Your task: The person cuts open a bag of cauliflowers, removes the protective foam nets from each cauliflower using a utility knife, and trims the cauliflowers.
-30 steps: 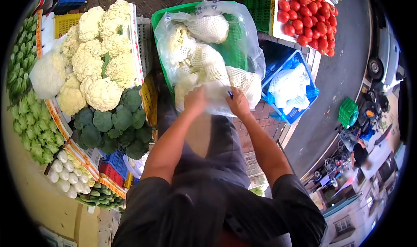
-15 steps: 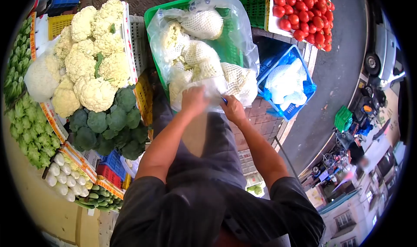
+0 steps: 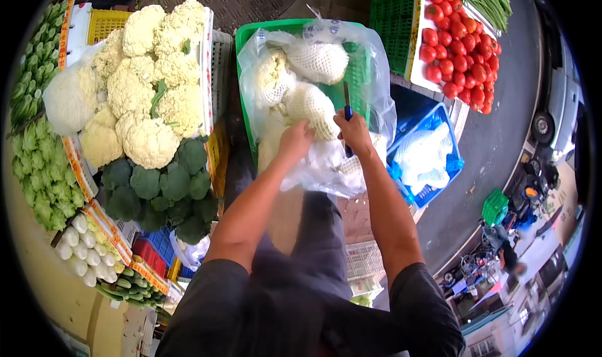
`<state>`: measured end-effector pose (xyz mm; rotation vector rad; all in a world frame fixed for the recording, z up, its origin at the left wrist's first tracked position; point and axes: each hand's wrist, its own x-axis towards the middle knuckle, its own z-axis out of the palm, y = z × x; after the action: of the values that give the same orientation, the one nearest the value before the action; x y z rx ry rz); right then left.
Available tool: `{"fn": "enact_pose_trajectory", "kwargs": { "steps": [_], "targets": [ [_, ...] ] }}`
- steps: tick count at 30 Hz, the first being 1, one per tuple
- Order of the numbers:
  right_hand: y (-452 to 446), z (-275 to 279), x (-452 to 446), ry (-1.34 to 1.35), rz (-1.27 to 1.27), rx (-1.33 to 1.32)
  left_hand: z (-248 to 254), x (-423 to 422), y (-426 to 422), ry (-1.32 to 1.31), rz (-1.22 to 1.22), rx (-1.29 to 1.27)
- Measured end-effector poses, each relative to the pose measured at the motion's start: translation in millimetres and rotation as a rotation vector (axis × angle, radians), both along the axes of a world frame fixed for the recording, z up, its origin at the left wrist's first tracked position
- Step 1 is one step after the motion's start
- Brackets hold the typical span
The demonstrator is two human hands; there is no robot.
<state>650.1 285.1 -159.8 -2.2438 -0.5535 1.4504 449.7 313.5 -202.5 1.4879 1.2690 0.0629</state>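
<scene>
In the head view, a green crate [image 3: 243,74] lined with a clear plastic bag [image 3: 379,84] holds several cauliflowers in white foam netting. My left hand [image 3: 296,140] is closed at the lower edge of one net-wrapped cauliflower [image 3: 311,106], its fingertips on the netting. A knife with a dark blue handle [image 3: 348,113] is gripped in my right hand [image 3: 355,134], the narrow blade pointing up and away from me. Another netted cauliflower [image 3: 320,62] lies at the far end of the crate. The near ones are partly hidden by the bag and my hands.
On the left, cauliflowers [image 3: 147,137] and broccoli [image 3: 169,181] are piled on a stand. To the right is a blue crate [image 3: 448,169] with white netting inside. Tomatoes [image 3: 461,49] and green beans [image 3: 483,2] sit at the upper right, beside a road [image 3: 501,125].
The view has shifted, so the crate appears further right. My left hand has moved onto a netted cauliflower deeper in the crate. My right hand has raised the knife, its blade now visible.
</scene>
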Motion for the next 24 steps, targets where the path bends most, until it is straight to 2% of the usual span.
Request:
{"fn": "enact_pose_trajectory", "kwargs": {
  "steps": [5, 6, 9, 10, 13, 15, 17, 19, 20, 22, 24],
  "targets": [
    [47, -86, 31, -0.383, 0.199, 0.194, -21, 19, 69, -0.03, 0.113, -0.104],
    [57, -109, 37, -0.498, 0.213, 0.312, -34, 24, 86, -0.033, 0.138, -0.091],
    [93, -144, 52, -0.327, 0.075, 0.11, -76, 37, 128, -0.05, 0.189, 0.014],
    [99, -146, 49, -0.235, -0.075, 0.132, -79, 41, 144, -0.05, 0.202, -0.101],
    [104, -165, 39, -0.428, -0.076, 0.11, -92, 45, 159, -0.149, 0.256, -0.02],
    [103, -165, 34, -0.596, -0.025, 0.154, -129, 51, 143, -0.163, 0.225, 0.033],
    [100, -167, 42, -0.477, -0.064, 0.198, -128, 64, 122, -0.159, 0.222, 0.13],
    [93, -167, 44, -0.328, -0.137, 0.125, -112, 55, 107, -0.072, 0.134, 0.16],
    [89, -151, 43, -0.239, -0.179, 0.069, -107, 55, 100, -0.033, 0.087, 0.168],
    [81, -110, 30, -0.056, -0.308, 0.045, -125, 29, 96, 0.048, 0.15, 0.293],
    [63, -96, 19, -0.116, -0.07, 0.053, -117, 0, 109, 0.133, 0.209, 0.406]
  ]
}}
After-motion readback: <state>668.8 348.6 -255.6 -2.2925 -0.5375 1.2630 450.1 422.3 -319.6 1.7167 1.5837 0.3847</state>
